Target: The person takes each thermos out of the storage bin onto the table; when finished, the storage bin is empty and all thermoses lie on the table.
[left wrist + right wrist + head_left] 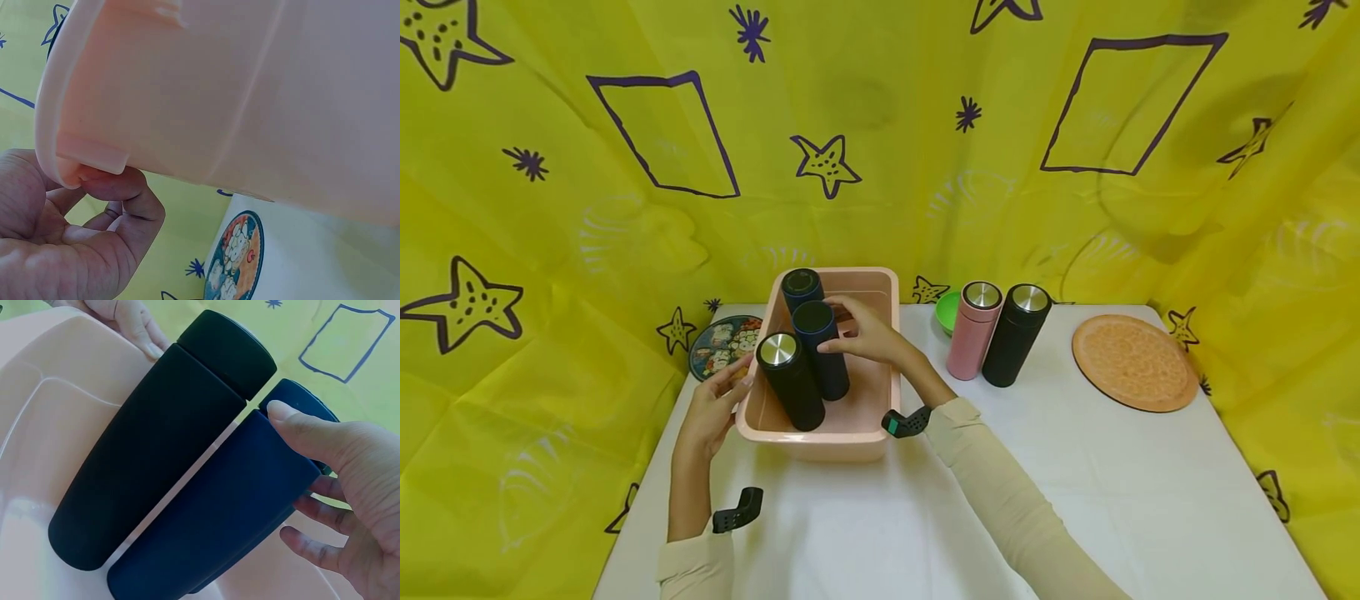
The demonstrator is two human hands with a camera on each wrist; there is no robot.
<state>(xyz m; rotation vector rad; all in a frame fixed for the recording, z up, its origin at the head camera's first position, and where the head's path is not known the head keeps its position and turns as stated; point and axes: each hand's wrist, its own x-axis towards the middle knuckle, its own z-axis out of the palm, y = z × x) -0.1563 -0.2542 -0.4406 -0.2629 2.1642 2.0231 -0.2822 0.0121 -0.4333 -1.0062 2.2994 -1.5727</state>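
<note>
A pale pink plastic tub (pixel 868 408) holds several upright thermos flasks. Its left rim is gripped by my left hand (pixel 709 415), whose curled fingers (pixel 140 203) lie under the lip. My right hand (pixel 868 333) holds a dark blue flask (pixel 826 354) near its top, thumb on one side and fingers on the other. Close beside that one, a black flask (pixel 792 387) with a silver lid top stands at the near left of the tub. Another dark blue flask (pixel 802 287) is in the far left corner, partly hidden behind the held one.
Right of the tub stand a pink flask (pixel 973 333) and a black flask (pixel 1017 337), with a green bowl (pixel 947 310) partly behind them. A round tan mat (pixel 1135 362) lies farther right. A food-patterned round mat (pixel 715 346) lies left. Yellow curtain surrounds the white table.
</note>
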